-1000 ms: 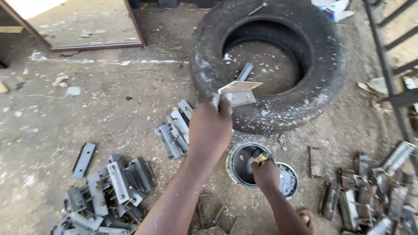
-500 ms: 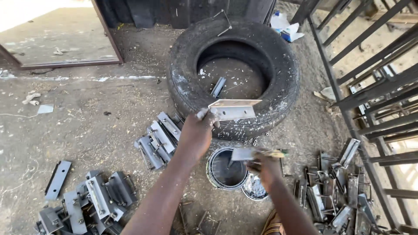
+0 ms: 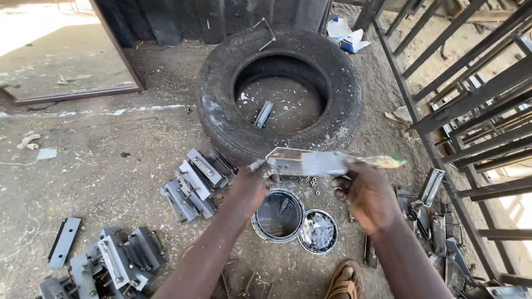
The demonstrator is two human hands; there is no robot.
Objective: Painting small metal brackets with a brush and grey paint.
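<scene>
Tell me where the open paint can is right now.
In the head view the open paint can sits on the ground low at centre, just below the left hand, its lid beside it on the right, the tyre behind.

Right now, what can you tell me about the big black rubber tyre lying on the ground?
The big black rubber tyre lies flat on the dusty dirt ground, beyond both hands. Its worn sidewall is smeared with pale grey paint and dust. Through its round hole you see dirt, white flecks and one small grey metal bracket. A bent wire rests on its far edge. Stacked grey metal brackets lie against its near side.
</scene>
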